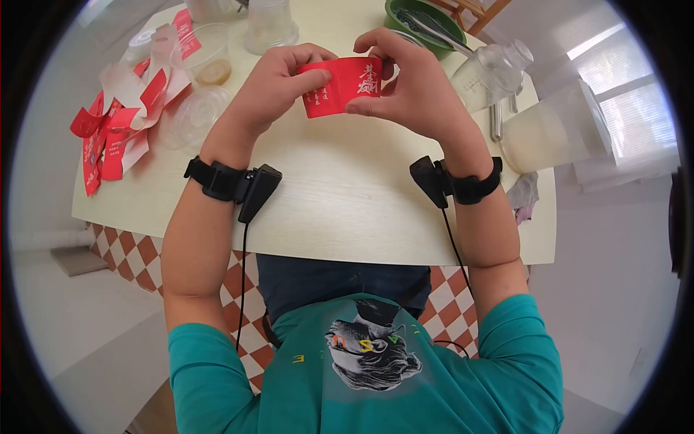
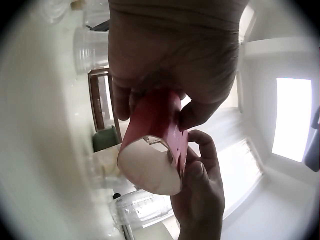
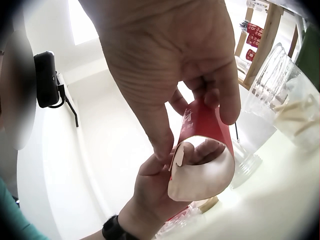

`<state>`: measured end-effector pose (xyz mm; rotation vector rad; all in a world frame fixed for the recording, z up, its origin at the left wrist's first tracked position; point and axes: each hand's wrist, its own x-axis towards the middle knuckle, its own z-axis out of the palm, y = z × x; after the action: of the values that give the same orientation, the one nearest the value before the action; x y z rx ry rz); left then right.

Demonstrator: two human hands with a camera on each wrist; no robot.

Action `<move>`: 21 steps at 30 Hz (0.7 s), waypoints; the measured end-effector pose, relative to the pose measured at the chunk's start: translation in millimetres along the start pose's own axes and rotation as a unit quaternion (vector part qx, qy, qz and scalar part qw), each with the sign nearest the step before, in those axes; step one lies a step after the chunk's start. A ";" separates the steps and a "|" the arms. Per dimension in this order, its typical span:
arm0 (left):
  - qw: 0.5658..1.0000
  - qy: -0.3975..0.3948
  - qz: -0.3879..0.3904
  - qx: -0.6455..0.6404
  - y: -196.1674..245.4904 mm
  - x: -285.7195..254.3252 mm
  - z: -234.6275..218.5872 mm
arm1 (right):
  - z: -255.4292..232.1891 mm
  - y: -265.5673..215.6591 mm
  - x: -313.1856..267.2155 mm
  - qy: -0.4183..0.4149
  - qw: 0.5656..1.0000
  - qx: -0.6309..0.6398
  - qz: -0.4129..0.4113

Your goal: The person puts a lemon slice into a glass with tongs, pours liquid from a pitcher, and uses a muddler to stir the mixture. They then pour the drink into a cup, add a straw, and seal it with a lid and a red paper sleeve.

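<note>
Both hands hold a red paper sleeve [image 1: 340,88] with pale printed characters above the far part of the table. My left hand [image 1: 273,87] grips its left end, the thumb lying across the printed face. At the right end my right hand [image 1: 416,90] pinches it between thumb and fingers. In the left wrist view the sleeve [image 2: 155,120] is bent into a tube, its white inside facing the camera. The right wrist view also shows the sleeve [image 3: 205,125] as an open-ended tube, with left-hand fingers visible through it.
Torn red and white paper pieces [image 1: 119,137] lie at the table's left, near clear plastic cups [image 1: 202,54] and a clear lid [image 1: 196,116]. A green basin [image 1: 426,25] stands at the far right. Nearer are a clear bottle [image 1: 491,72], a translucent pitcher [image 1: 557,130] and a grey cloth [image 1: 524,192].
</note>
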<state>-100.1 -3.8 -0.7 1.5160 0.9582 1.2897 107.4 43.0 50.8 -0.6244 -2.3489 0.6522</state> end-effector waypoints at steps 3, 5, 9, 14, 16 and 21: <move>1.000 0.018 -0.001 -0.005 -2.7 0.8 -1.6 | 3.0 -0.5 -1.2 -0.015 0.998 -0.047 -0.031; 1.000 0.023 0.003 -0.008 -3.6 0.4 -2.2 | 3.9 -0.3 -1.7 -0.022 0.996 -0.080 -0.037; 1.000 0.011 0.004 0.029 -0.4 -1.3 1.4 | 1.1 2.5 -1.7 -0.028 0.994 -0.095 -0.048; 0.998 0.008 0.008 0.069 6.1 -2.6 -1.2 | 1.8 11.4 -2.2 -0.026 0.983 -0.167 -0.068; 0.999 0.019 -0.017 0.038 6.0 -2.1 -3.1 | 6.5 7.2 -2.6 -0.001 0.983 -0.151 -0.104; 0.998 0.039 -0.001 0.045 1.8 -0.2 -2.1 | 8.7 12.2 -1.7 0.001 0.984 -0.147 -0.103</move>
<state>-102.2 -4.2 1.0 1.5415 1.0803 1.3273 106.1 48.8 37.0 -0.4958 -2.4864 0.2126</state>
